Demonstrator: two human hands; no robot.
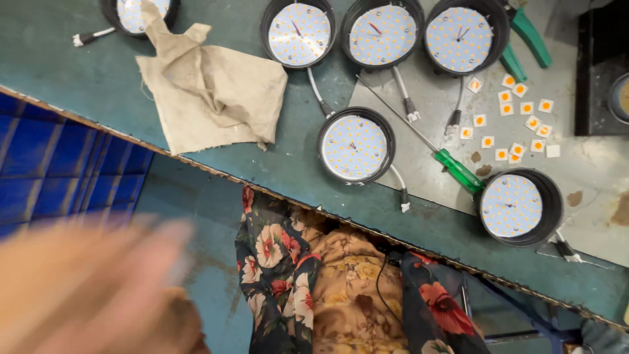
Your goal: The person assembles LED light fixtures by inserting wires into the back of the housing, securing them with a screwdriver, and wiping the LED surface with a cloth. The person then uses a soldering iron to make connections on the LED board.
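Blurred hand (92, 288), lower left of frame, off the worktop (78, 72); which hand, and its grip, cannot be told. Nearest: crumpled cloth (209, 85), upper left. A blind sweep could snag it, dragging LED lamp housings (356, 145).

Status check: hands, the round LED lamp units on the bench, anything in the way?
One hand blurred at lower left, off the bench, side and grip unclear. Round LED lamps untouched on the bench. Green screwdriver and crumpled cloth lie among them.

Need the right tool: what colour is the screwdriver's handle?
Translucent green, on the screwdriver lying on the grey mat; head view.
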